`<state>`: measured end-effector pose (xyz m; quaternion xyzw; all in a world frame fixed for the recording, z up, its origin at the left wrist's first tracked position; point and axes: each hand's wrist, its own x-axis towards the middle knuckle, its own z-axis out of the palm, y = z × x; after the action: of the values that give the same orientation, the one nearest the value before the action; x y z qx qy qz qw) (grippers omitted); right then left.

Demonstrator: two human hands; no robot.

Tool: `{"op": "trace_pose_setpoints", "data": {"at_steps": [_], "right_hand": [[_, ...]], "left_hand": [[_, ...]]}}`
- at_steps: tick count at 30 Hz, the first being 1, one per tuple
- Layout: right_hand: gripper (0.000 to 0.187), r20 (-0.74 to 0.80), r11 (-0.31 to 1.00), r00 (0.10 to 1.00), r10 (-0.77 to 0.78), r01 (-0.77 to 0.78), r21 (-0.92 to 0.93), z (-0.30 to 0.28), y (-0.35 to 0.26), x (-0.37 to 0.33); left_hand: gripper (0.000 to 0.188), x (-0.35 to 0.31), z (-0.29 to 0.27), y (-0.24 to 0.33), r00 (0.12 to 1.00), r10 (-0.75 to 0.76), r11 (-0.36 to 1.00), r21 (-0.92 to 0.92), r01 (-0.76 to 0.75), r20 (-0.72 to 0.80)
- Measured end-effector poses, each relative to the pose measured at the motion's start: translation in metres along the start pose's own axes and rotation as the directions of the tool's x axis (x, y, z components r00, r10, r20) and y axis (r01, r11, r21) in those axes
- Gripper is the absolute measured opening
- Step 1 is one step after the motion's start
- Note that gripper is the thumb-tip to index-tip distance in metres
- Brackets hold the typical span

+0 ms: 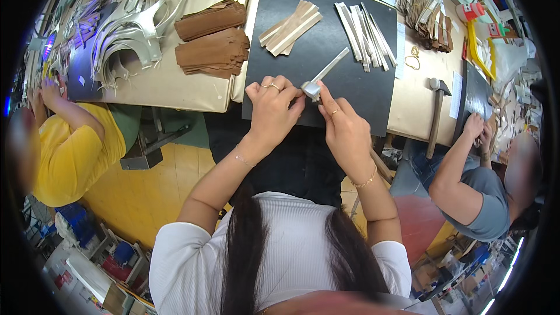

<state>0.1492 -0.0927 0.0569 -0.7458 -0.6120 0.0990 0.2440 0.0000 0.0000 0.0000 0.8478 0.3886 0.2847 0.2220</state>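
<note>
Close to the near edge of the black board [361, 99], a narrow silver strip [331, 64] with a wider, folded silver end points up and to the right. My right hand [348, 131] pinches the folded end between its fingers. From the other side, my left hand [273, 108] has its fingertips closed at the left edge of that same end; the exact contact is partly hidden. Beyond my left hand lies a crossed stack of tan and pale strips [290, 28]. Several loose silver-white strips [364, 36] lie fanned at the board's far right.
Two stacks of brown leather pieces [213, 52] and curved silver-white cut pieces [137, 38] lie to the left. A hammer [436, 116] and bundled strips [429, 20] are on the right. Co-workers sit on both sides, one in a yellow top [81, 151], one in grey-blue [475, 198].
</note>
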Motion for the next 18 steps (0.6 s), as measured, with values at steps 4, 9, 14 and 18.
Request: {"op": "trace_pose_setpoints", "data": {"at_steps": [4, 9, 14, 18], "right_hand": [[0.051, -0.007, 1.000, 1.000, -0.027, 0.027, 0.012, -0.008, -0.001, 0.003], [0.052, -0.006, 0.998, 0.999, -0.037, 0.038, 0.040, -0.005, -0.009, -0.002], [0.055, -0.062, 0.997, 0.998, 0.011, -0.006, 0.077, -0.013, 0.002, 0.002], [0.055, -0.286, 0.981, 0.954, 0.087, -0.032, 0.189, -0.030, 0.016, 0.011]], "left_hand": [[0.012, -0.002, -0.002, 0.000, 1.000, 0.002, 1.000, -0.016, -0.002, -0.017], [0.011, -0.007, -0.010, -0.001, 0.999, -0.034, 0.999, -0.027, 0.035, 0.013], [0.014, -0.001, -0.014, -0.002, 1.000, 0.002, 0.999, -0.033, -0.001, 0.009], [0.020, 0.005, -0.009, 0.003, 0.998, 0.060, 0.994, -0.095, -0.058, 0.011]]}}
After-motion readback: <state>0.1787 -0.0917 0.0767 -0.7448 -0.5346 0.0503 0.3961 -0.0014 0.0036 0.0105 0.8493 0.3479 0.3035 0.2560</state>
